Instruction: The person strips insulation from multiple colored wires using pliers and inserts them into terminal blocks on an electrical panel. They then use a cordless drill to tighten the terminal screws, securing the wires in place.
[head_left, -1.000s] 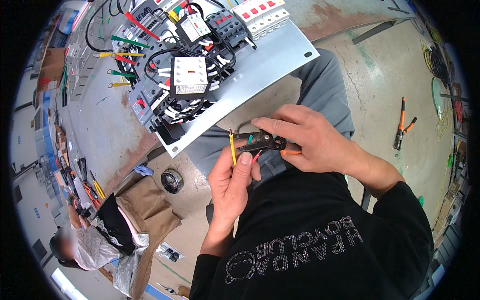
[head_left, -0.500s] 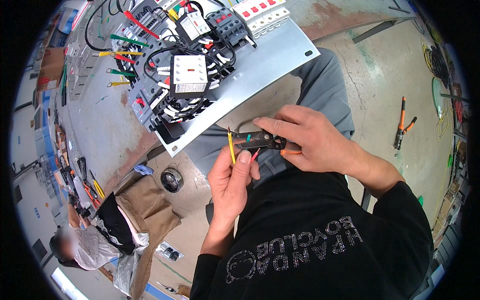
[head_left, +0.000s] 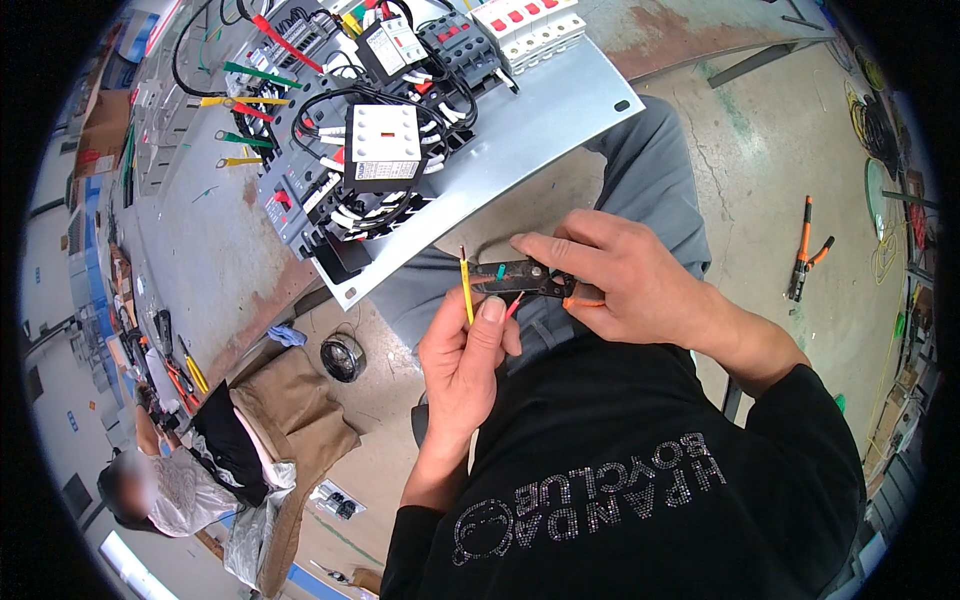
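My left hand (head_left: 462, 350) pinches a yellow wire (head_left: 467, 292) between thumb and fingers; its bare copper tip points up. A red wire (head_left: 514, 304) with a stripped end sticks out beside the thumb. My right hand (head_left: 625, 265) is closed around a black wire stripper (head_left: 524, 279) with orange handles. The tool's jaws reach left to the left fingertips, between the yellow and red wires. A short green wire end (head_left: 501, 271) shows at the jaws; whether it is clamped I cannot tell.
Ahead, a metal mounting plate (head_left: 530, 165) carries contactors (head_left: 383, 140), breakers and bundled wires, overhanging the worn table (head_left: 215, 280). On the floor lie orange-handled cutters (head_left: 803, 250) at right and a wire coil (head_left: 343, 358) at left. Another person (head_left: 190, 495) is at far left.
Both hands stay almost in place, with the yellow wire's tip shifted slightly up and right. The plate and its parts appear a little further right.
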